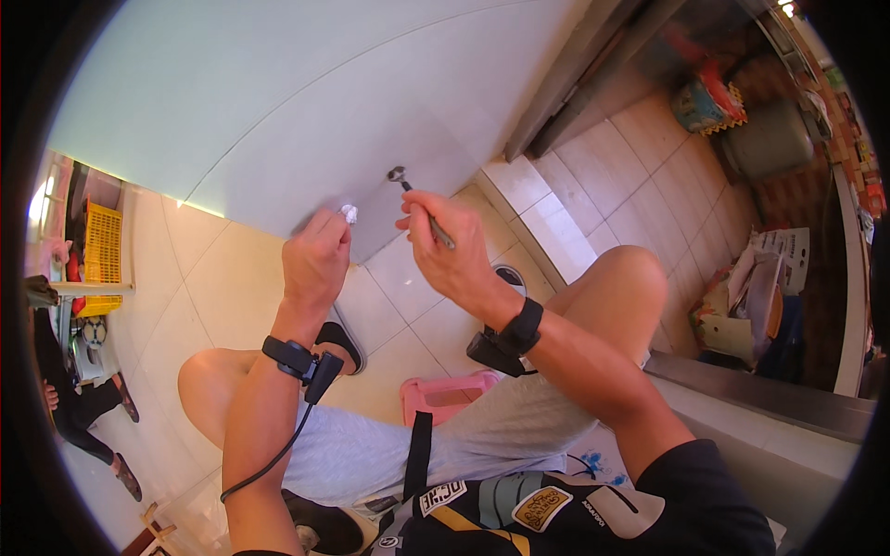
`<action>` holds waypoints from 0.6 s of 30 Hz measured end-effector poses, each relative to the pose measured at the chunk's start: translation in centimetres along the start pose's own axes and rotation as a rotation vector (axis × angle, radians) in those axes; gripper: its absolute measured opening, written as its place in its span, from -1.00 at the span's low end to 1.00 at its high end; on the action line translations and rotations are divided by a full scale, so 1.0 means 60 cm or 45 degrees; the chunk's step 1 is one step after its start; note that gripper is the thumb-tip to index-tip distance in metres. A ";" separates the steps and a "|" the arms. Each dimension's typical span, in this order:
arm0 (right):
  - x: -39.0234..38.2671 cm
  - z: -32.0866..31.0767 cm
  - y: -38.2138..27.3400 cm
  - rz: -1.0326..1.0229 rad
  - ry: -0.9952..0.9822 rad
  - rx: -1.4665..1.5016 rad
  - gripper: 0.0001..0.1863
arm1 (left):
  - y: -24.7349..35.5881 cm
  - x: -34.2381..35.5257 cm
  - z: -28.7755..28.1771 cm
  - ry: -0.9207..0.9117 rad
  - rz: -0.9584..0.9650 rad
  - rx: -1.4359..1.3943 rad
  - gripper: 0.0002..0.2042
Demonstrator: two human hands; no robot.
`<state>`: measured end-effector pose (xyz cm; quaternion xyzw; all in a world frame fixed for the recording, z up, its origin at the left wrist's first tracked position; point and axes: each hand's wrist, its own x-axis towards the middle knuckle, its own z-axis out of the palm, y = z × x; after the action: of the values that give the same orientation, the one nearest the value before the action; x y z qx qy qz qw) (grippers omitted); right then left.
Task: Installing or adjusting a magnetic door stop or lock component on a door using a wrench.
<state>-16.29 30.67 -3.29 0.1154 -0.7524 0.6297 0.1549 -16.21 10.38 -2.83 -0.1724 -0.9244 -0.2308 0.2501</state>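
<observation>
My right hand is closed around a slim tool with a dark handle and a small metal head. Its head is at the smooth pale panel in front of me; whether it touches is hard to tell. Closed on a small crumpled white wad, perhaps tissue, my left hand is close to the lower part of that panel. The wad pokes out past the fingertips. Both wrists wear black strapped devices.
A pink plastic stool is on the tiled floor between my bent legs. Another person's legs show at far left, near yellow crates. On the right, past a raised tiled sill, are a gas cylinder and a box of papers.
</observation>
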 end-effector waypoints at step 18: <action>-0.028 0.022 0.006 -0.001 -0.313 -0.158 -0.83 | 0.010 0.011 -0.019 0.063 -0.053 -0.069 -0.83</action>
<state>-15.01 29.38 -4.47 0.1823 -0.8032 0.5630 0.0686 -16.02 10.45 -1.39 -0.1541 -0.9147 -0.2652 0.2632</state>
